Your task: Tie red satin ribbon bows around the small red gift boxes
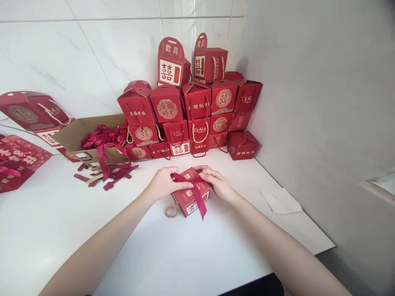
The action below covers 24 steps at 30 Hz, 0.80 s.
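Note:
A red gift box (184, 197) with pale lettering lies on the white table between my hands. Across its top runs a dark red satin ribbon (199, 199), crossed near the middle, with one tail hanging over the near side. My left hand (166, 183) pinches the ribbon at the box's left, its thumb lying along the ribbon toward the crossing. At the right, my right hand (217, 183) has its fingers closed on the ribbon by the far right edge of the box. A twisted rope handle (171, 209) loops out from the box's left side onto the table.
Stacked red gift boxes (165, 109) stand along the tiled wall. An open cardboard box (88, 121) of ribbons sits at the left, with loose ribbon and flat tags (117, 174) before it. A whitish sheet (282, 200) lies at the right, near the grey wall (314, 102).

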Motion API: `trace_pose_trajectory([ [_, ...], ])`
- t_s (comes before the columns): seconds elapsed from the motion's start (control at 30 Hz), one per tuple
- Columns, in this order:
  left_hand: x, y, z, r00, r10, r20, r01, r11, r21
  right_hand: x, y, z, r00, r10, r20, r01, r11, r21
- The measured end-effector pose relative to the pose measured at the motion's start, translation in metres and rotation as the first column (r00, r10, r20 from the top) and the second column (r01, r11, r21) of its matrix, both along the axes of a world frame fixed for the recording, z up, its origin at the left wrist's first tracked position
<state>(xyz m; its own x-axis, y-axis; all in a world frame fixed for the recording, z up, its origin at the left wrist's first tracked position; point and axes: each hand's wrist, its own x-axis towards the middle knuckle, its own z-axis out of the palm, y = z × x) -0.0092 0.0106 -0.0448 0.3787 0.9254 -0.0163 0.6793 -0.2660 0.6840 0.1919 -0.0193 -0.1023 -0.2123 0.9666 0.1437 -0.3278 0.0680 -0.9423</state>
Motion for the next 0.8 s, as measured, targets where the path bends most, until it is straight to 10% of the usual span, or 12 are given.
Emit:
trace_pose_trajectory([
  [0.2,-0.003,0.003,-0.014,0.914,0.030,0.405,0.067,0.972,-0.224,0.000,0.001,-0.001,0.999,-0.021,0.036,0.020,0.999,0.045],
  [0.5,-0.001,0.004,-0.007,0.936,0.044,0.348,0.015,0.987,-0.163,0.009,-0.003,0.011,0.994,-0.010,0.109,0.009,1.000,0.011],
  [0.67,-0.005,0.005,0.004,0.935,0.014,0.354,0.105,0.943,-0.316,0.037,-0.009,0.032,0.896,-0.223,0.383,0.193,0.974,0.115],
  [0.8,-0.008,0.007,0.007,0.924,-0.013,0.382,0.175,0.903,-0.392,0.050,-0.019,0.047,0.793,0.291,0.536,-0.208,0.955,-0.210],
])
